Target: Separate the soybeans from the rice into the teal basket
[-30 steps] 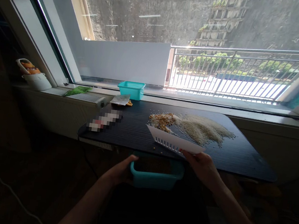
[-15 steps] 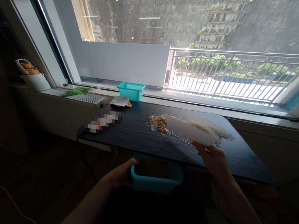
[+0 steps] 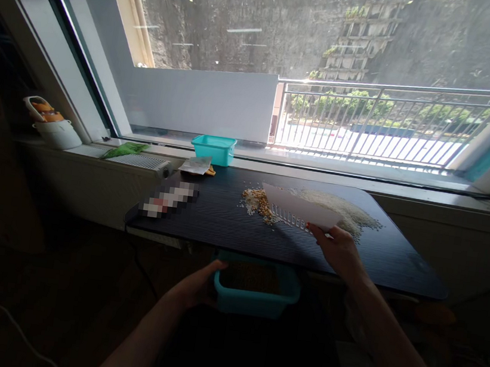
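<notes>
My left hand [image 3: 203, 280] grips the left rim of a teal plastic bin [image 3: 251, 303] below the table's front edge; dark grainy contents [image 3: 251, 276] show dimly inside it. Over the table, my right hand [image 3: 334, 243] is closed on the near end of a flat pale sheet [image 3: 300, 206] with a row of slots along its lower edge. Its far end reaches a heap of yellow-brown kernels [image 3: 255, 200] mixed with white grains. Behind and right of the sheet spreads a pile of white rice-like grains [image 3: 345, 207].
The dark table [image 3: 222, 222] stands against the window sill. At its back left are a second teal bin [image 3: 215, 151] and a paper packet [image 3: 197, 165]. A blurred-out item [image 3: 170, 199] lies on the left. A white pot [image 3: 58, 132] and green cloth [image 3: 126, 150] sit further left.
My right hand and the slotted sheet have shifted slightly left, toward the kernel heap. My left hand and the bin it grips stay in place.
</notes>
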The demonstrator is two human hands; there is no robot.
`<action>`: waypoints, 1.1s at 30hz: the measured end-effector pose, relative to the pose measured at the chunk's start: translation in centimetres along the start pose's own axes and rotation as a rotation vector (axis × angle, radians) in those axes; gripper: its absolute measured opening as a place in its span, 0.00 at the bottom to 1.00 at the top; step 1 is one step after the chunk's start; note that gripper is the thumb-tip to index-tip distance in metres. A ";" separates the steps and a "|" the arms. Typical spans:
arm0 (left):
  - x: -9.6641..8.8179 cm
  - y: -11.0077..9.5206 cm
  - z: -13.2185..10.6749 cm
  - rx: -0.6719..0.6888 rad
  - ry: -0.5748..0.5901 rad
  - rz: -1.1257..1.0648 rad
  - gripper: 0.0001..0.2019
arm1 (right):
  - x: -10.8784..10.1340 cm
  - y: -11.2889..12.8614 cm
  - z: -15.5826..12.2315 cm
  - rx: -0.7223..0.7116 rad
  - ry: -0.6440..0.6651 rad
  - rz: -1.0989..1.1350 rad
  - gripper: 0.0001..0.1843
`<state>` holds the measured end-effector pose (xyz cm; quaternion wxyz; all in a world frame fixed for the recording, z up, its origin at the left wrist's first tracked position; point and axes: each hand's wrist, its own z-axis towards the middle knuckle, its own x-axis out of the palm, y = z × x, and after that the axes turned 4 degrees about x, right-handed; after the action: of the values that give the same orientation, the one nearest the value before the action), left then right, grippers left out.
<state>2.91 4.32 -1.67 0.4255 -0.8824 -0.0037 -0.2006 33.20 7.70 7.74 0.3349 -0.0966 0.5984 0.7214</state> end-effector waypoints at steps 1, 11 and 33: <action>0.0 0.0 0.0 0.002 0.004 -0.001 0.22 | 0.1 0.1 0.1 -0.004 0.005 -0.009 0.24; -0.3 0.2 0.1 0.006 0.020 0.000 0.23 | 0.6 0.9 0.4 0.003 0.022 0.006 0.24; -0.5 0.1 0.1 0.002 0.018 -0.016 0.25 | 0.0 0.6 -1.1 0.038 0.058 0.104 0.22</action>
<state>2.50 4.42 -1.95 0.4247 -0.8801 -0.0071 -0.2121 32.57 6.67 7.94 0.2813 -0.0801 0.6258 0.7231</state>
